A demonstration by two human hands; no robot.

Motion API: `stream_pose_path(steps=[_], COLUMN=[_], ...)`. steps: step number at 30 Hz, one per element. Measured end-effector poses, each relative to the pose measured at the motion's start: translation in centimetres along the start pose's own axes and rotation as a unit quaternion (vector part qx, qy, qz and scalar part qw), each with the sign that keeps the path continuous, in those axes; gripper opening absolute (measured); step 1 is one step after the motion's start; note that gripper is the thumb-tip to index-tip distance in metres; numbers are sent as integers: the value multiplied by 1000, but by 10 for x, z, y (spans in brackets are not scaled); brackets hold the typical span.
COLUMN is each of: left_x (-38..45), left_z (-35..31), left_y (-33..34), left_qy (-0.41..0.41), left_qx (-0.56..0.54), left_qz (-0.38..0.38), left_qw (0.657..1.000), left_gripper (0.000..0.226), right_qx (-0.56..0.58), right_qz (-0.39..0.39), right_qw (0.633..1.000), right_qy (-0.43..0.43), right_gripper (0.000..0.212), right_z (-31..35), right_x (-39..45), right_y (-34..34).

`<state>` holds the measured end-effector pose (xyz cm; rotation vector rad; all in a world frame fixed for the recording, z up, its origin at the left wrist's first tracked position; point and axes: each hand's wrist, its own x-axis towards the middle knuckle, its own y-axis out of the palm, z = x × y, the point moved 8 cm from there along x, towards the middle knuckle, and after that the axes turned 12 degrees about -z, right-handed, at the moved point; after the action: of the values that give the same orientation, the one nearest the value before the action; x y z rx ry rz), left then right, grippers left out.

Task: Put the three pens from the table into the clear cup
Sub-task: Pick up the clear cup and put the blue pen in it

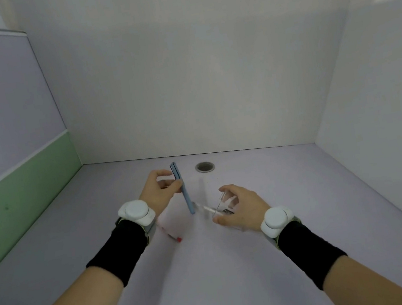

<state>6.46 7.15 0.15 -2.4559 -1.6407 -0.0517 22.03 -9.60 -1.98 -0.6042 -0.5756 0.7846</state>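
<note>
My left hand (160, 189) grips a blue pen (185, 194) near its upper half, holding it steeply tilted with its lower tip just left of the clear cup (223, 208). My right hand (240, 206) wraps around that cup, which leans toward the left. A clear-barrelled pen (207, 208) pokes out of the cup's mouth toward the blue pen's tip. A pale pink pen with a red tip (172, 234) lies on the lilac table (213, 269), partly hidden under my left wrist.
A round grey cable hole (204, 166) sits in the table near the back wall. White walls close off the back and right; a lilac-and-green partition (15, 181) runs along the left. Both wrists wear black bands with white trackers.
</note>
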Motion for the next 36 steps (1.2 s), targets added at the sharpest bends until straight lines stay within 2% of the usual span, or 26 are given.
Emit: stream_pose_path(steps=[3, 6, 10, 15, 18, 23, 29, 31, 33, 36], left_x=[-2, -3, -3, -5, -13, -19, -19, -17, -13, -6], left_z=[-6, -2, 7, 17, 17, 11, -3, -4, -2, 3], left_y=[8, 16, 23, 33, 45, 55, 69, 68, 62, 54], left_qy=[-23, -27, -18, -54, -62, -27, 75, 91, 94, 103], left_qx=[-47, -40, -23, -34, -37, -38, 57, 85, 115, 161], left_qz=[18, 25, 24, 29, 71, 112, 180, 185, 170, 156], left_qw=[998, 999, 999, 998, 995, 993, 979, 975, 974, 969], left_gripper=[40, 45, 39, 35, 33, 34, 37, 45, 50, 41], right_qx=[-17, -21, -46, -48, -2, 149, 281, 308, 320, 325], right_qz=[8, 13, 24, 37, 24, 24, 1, -2, -7, -22], right_qw=[1000, 1000, 999, 998, 1000, 988, 956, 946, 942, 940], right_qy=[-8, -6, -14, -20, -9, 23, 84, 101, 103, 97], right_gripper=[81, 82, 85, 84, 79, 72, 69, 69, 58, 54], right_z=[2, 3, 4, 6, 3, -5, -26, -33, -36, -39], right_x=[1, 2, 3, 4, 4, 2, 11, 13, 14, 17], right_y=[4, 5, 7, 7, 3, -1, -1, 1, 1, -1])
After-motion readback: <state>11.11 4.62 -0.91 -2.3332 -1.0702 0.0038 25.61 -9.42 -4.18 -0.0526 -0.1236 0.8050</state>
